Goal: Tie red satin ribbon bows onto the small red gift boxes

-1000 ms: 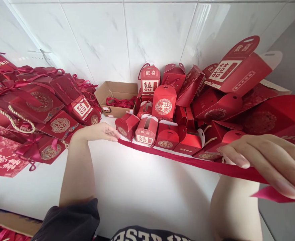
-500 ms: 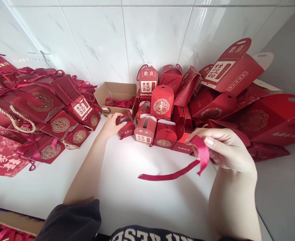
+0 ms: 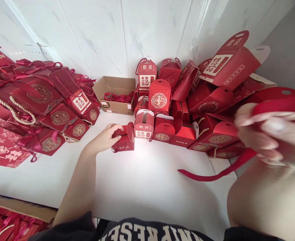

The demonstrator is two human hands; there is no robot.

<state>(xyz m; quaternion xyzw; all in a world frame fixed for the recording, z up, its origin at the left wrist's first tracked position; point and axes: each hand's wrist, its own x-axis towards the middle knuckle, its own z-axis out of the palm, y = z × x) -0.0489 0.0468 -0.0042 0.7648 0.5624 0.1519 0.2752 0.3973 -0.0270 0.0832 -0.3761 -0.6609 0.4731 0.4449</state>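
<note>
My left hand [image 3: 110,136] grips a small red gift box [image 3: 123,142] by its upper left side, with the fingers at its top flap. The box stands on the white table, left of a row of similar boxes. At the far right my right hand [image 3: 265,140] is raised above the table and smeared by motion. Its fingers are closed on a dark red ribbon [image 3: 212,177]. One end of the ribbon trails to the left over the table; another part runs off past the right edge of the view.
A cardboard box [image 3: 117,106] with red ribbons inside stands at the back. Finished-looking red boxes with bows [image 3: 47,97] are piled on the left. More red gift boxes [image 3: 160,97] crowd the middle and right. A carton of red ribbons [image 3: 14,217] shows at lower left.
My right hand has moved right, carrying the ribbon with it. My left hand has drawn the small gift box slightly nearer to me, away from the cardboard box.
</note>
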